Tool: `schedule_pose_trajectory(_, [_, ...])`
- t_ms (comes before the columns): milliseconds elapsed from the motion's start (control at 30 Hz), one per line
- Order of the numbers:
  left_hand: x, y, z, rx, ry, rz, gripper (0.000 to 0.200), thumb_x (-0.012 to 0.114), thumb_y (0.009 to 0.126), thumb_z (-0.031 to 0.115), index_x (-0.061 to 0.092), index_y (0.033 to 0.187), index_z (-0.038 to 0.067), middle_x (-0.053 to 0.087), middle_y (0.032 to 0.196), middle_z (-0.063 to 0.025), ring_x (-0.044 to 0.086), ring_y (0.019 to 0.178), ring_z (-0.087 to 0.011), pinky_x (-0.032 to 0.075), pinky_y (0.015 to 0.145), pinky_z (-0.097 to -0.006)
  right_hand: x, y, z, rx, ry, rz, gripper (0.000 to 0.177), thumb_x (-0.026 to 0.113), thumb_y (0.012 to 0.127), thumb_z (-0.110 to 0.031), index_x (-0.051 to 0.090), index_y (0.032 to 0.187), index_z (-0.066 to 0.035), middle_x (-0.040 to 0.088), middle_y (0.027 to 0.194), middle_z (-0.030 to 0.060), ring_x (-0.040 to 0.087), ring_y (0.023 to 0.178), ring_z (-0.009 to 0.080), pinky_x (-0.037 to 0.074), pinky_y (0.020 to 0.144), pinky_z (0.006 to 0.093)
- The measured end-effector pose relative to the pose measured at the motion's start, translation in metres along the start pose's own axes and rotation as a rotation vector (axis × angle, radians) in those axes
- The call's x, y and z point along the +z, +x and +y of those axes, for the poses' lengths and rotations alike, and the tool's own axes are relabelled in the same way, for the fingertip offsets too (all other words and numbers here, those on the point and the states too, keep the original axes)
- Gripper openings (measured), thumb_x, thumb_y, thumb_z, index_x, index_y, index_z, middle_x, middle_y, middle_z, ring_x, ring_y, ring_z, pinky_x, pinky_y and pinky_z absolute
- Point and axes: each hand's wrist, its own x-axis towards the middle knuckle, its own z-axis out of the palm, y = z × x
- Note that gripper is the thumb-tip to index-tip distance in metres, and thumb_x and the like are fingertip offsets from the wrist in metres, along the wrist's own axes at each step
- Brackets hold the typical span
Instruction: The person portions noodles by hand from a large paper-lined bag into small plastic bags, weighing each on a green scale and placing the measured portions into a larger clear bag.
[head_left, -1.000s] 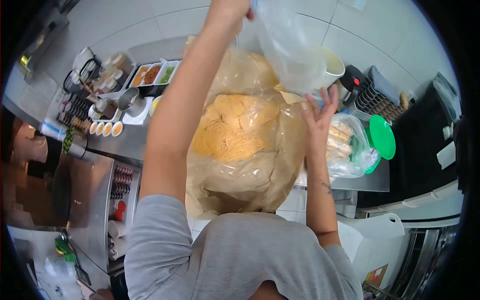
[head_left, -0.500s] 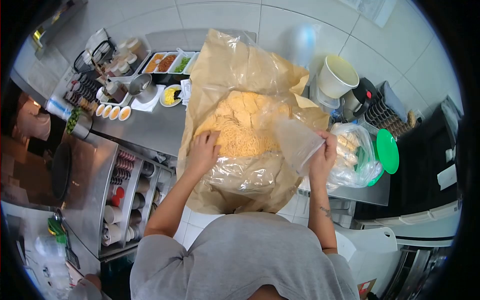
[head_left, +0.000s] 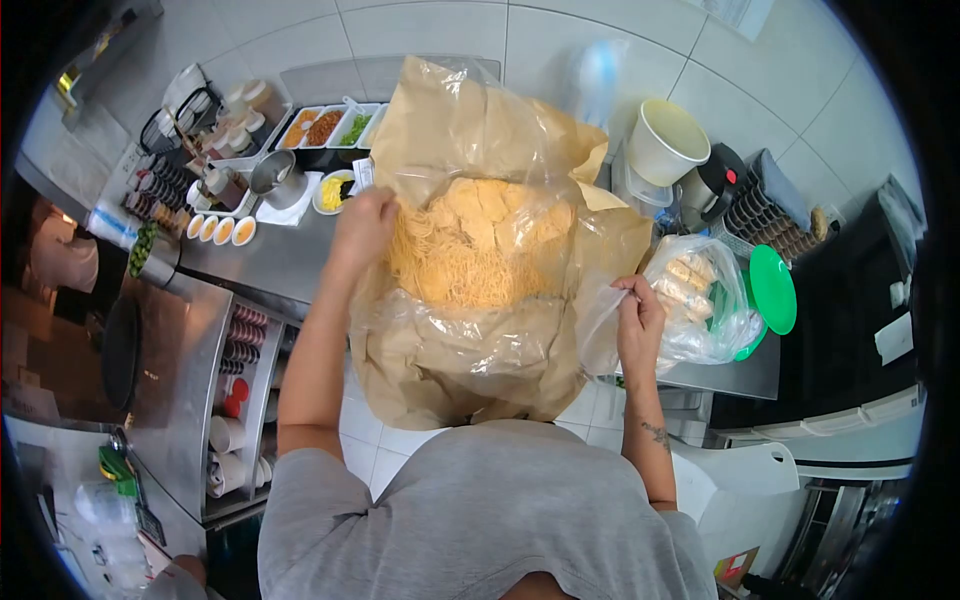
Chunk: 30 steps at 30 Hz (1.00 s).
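Observation:
A large brown paper bag (head_left: pixel 450 385) with a clear plastic liner (head_left: pixel 500 330) lies opened out in front of me, full of yellow noodles (head_left: pixel 480 250). My left hand (head_left: pixel 362 232) is closed at the bag's left edge, with its fingers curled over the paper. Between the fingers and thumb of my right hand (head_left: pixel 641 318) is the edge of a clear plastic bag (head_left: pixel 597 322), which hangs beside the right side of the paper bag.
On the left counter (head_left: pixel 230 260) are sauce cups (head_left: pixel 226 230), a metal pot (head_left: pixel 278 180), topping trays (head_left: pixel 325 126) and a small bowl (head_left: pixel 334 192). To the right stand a white bucket (head_left: pixel 668 140), a clear bag of wrapped food (head_left: pixel 690 290) and a green lid (head_left: pixel 772 290).
My left hand has moved off the noodles, up and left to the paper bag's edge. My right hand has lowered slightly, bringing the clear plastic bag down and away from the noodles.

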Motion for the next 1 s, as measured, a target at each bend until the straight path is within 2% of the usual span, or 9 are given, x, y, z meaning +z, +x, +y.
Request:
schedule_pose_trajectory(100, [-0.043,0.033,0.032,0.156,0.020,-0.017,0.017,0.060,0.082,0.011,0.063,0.092,-0.003,0.061,0.084,-0.0159,0.059,0.076,-0.0272,0.046,0.070,-0.0324,0.002,-0.002,0.000,0.076,0.005,-0.036,0.007,0.051,0.083,-0.002,0.057,0.084,0.000,0.048,0.065,-0.0012,0.041,0.059,0.0045,0.033,0.051,0.0215])
schedule_pose_trajectory(200, [-0.076,0.061,0.063,0.179,-0.017,-0.027,0.019,0.059,0.082,0.013,0.064,0.094,0.000,0.062,0.086,-0.0172,0.060,0.081,-0.0318,0.046,0.072,-0.0365,0.007,-0.002,-0.004,0.061,0.024,-0.048,0.006,0.056,0.084,-0.007,0.058,0.084,-0.001,0.046,0.064,-0.0038,0.038,0.057,0.0025,0.031,0.049,0.0209])
schedule_pose_trajectory(300, [-0.093,0.086,0.077,0.227,-0.170,0.038,0.018,0.059,0.084,0.012,0.064,0.093,-0.003,0.060,0.083,-0.0067,0.056,0.077,-0.0155,0.043,0.071,-0.0269,0.010,0.000,-0.014,0.061,0.016,-0.037,0.008,0.058,0.086,-0.010,0.058,0.084,-0.001,0.045,0.063,-0.0036,0.037,0.057,0.0033,0.031,0.049,0.0212])
schedule_pose_trajectory(500, [-0.101,0.107,0.108,0.196,-0.228,-0.051,0.020,0.054,0.087,0.014,0.063,0.092,-0.003,0.060,0.078,-0.0044,0.055,0.078,-0.0136,0.043,0.072,-0.0262,0.010,0.002,-0.019,0.037,-0.003,-0.009,0.010,0.058,0.086,-0.010,0.058,0.084,-0.001,0.046,0.064,-0.0034,0.038,0.058,0.0032,0.032,0.050,0.0204])
schedule_pose_trajectory(600, [-0.104,0.113,0.093,0.119,-0.205,-0.100,0.026,0.055,0.083,0.022,0.064,0.096,0.001,0.063,0.081,-0.0110,0.060,0.075,-0.0214,0.047,0.071,-0.0335,0.008,0.003,-0.010,0.038,0.056,0.035,0.009,0.058,0.086,-0.010,0.057,0.085,-0.001,0.047,0.065,-0.0035,0.038,0.058,0.0032,0.032,0.050,0.0201])
schedule_pose_trajectory(767, [-0.042,0.078,0.056,0.059,0.340,-0.590,0.036,0.057,0.079,0.030,0.062,0.105,0.005,0.064,0.097,-0.0175,0.060,0.100,-0.0327,0.047,0.082,-0.0417,0.008,0.002,-0.006,0.030,0.096,0.003,0.008,0.058,0.086,-0.010,0.058,0.086,-0.002,0.049,0.066,-0.0036,0.038,0.058,0.0026,0.032,0.050,0.0195])
schedule_pose_trajectory(833, [0.020,0.034,0.030,0.199,0.418,-0.448,0.037,0.055,0.080,0.023,0.058,0.113,0.007,0.063,0.099,-0.0183,0.060,0.097,-0.0321,0.047,0.084,-0.0398,0.011,0.001,-0.008,0.045,0.098,-0.016,0.008,0.058,0.086,-0.010,0.058,0.087,-0.002,0.049,0.066,-0.0037,0.038,0.058,0.0024,0.031,0.050,0.0193])
schedule_pose_trajectory(900, [0.053,0.022,0.026,0.041,0.408,-0.722,0.039,0.058,0.079,0.023,0.056,0.115,0.009,0.061,0.109,-0.0158,0.058,0.102,-0.0303,0.046,0.086,-0.0402,0.017,-0.001,-0.011,0.062,0.092,-0.036,0.008,0.057,0.086,-0.010,0.058,0.087,-0.002,0.049,0.065,-0.0036,0.038,0.058,0.0023,0.032,0.050,0.0193])
schedule_pose_trajectory(1000, [0.048,0.046,0.021,-0.011,0.339,-0.692,0.037,0.058,0.080,0.019,0.056,0.114,0.007,0.061,0.111,-0.0145,0.058,0.103,-0.0308,0.046,0.087,-0.0403,0.016,-0.001,-0.012,0.068,0.002,-0.075,0.008,0.057,0.086,-0.010,0.059,0.088,-0.002,0.050,0.065,-0.0033,0.039,0.057,0.0028,0.033,0.050,0.0199])
